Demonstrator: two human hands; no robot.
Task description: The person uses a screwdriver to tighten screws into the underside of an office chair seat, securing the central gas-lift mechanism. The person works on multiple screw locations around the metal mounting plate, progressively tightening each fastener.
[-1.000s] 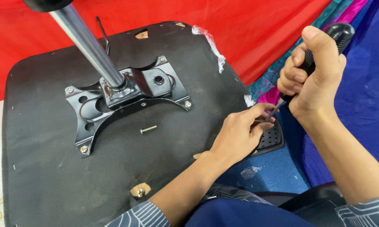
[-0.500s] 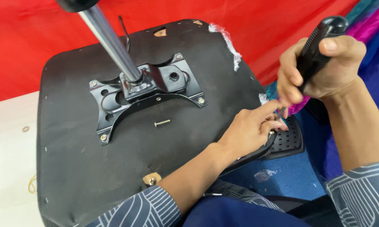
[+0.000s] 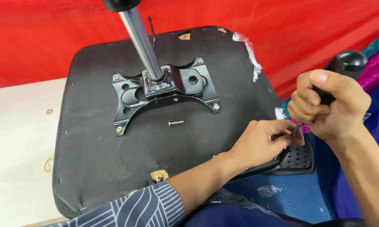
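Head view: right hand fists screwdriver upright; left hand fingers pinch its tip, steadying it at upturned seat edge.

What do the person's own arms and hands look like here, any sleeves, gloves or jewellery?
Both hands are bare: no gloves, and no rings or watch show. The left hand comes from a forearm that is bare up to a pushed-up dark navy sleeve printed with thin white curved stripes. The right hand has a bare forearm as far as the picture shows; no sleeve is visible on it.
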